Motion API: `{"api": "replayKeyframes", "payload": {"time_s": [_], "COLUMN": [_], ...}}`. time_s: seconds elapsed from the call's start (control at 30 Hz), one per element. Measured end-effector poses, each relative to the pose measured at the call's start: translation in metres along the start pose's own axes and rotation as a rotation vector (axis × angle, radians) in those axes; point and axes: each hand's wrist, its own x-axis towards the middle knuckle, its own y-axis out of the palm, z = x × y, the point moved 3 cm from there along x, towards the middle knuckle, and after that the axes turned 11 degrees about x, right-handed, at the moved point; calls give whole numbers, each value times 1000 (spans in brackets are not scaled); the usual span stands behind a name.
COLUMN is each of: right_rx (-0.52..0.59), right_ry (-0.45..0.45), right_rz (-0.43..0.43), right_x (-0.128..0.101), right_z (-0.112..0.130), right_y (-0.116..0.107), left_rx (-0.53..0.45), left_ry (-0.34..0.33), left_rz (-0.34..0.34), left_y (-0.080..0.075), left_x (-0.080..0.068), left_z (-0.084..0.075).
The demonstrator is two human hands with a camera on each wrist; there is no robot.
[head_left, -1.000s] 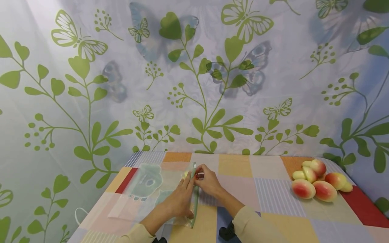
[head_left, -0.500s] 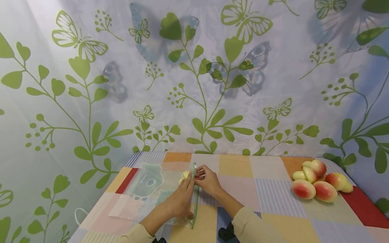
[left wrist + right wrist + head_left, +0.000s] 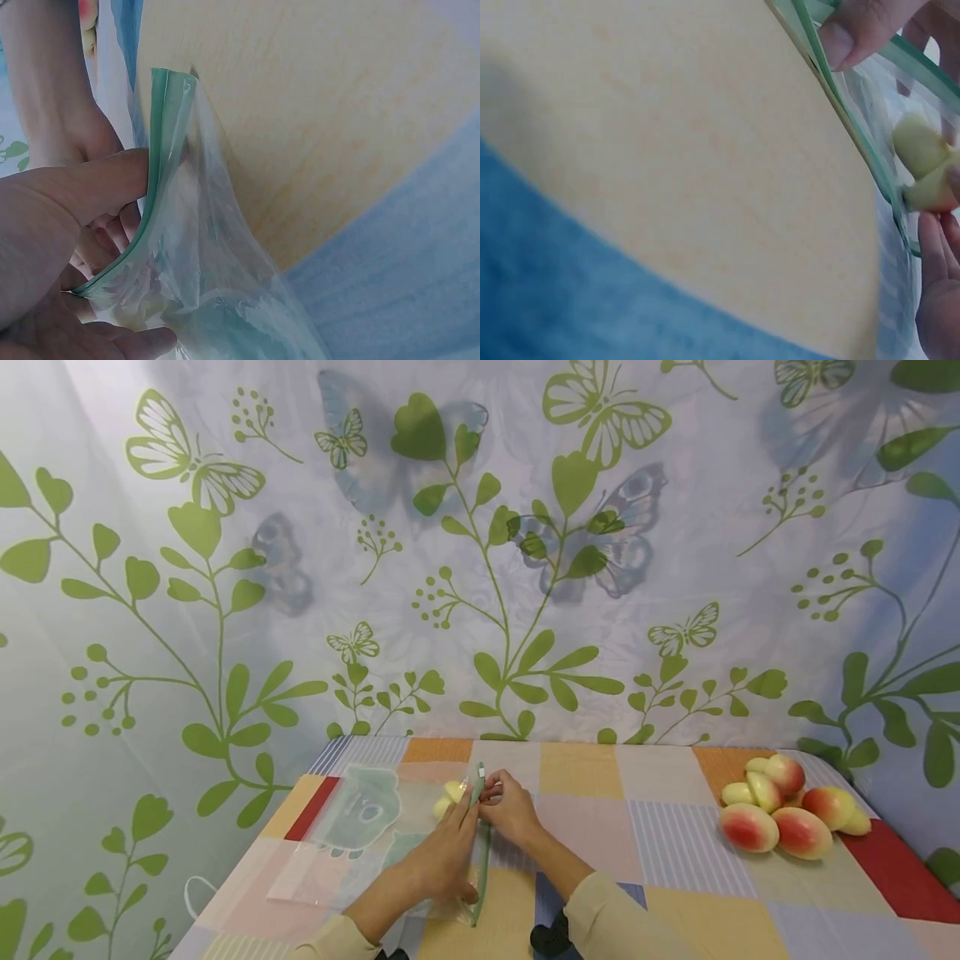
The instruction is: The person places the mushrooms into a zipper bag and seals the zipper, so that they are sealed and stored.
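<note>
Clear zip bag (image 3: 375, 835) flat on table | left hand (image 3: 442, 856) pinches its green seal | right hand (image 3: 510, 806) pinches seal top

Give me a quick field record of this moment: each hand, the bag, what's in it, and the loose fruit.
left hand: holds the green zip edge of the bag, thumb against the strip
right hand: at the bag's mouth, fingers pinching the zip edge at its far end
bag: clear plastic, lying flat on the checked tablecloth, mouth open
inside bag: pale yellow-green fruit pieces just past the opening
loose fruit: pile of red-and-yellow pieces at the table's right side, untouched
</note>
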Motion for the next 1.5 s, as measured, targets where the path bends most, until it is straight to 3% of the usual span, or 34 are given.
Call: {"api": "replayKeyframes", "payload": {"time_s": [0.2, 0.4, 0.87, 1.5], "right_rx": [169, 246, 82, 17], "right_ry": [111, 142, 4, 43], "right_rz": [99, 177, 271, 278], "right_x": [-3, -4, -2, -17], "right_z": [1, -2, 15, 36], "right_y": [1, -1, -29, -98], "left_rx": [-4, -14, -44, -74], "left_ry": [20, 3, -6, -34], "left_rz": [-20, -2, -17, 1], "left_y": [0, 0, 1, 1], "left_x": [-2, -4, -3, -2], "left_z": [1, 1, 2, 3]}}
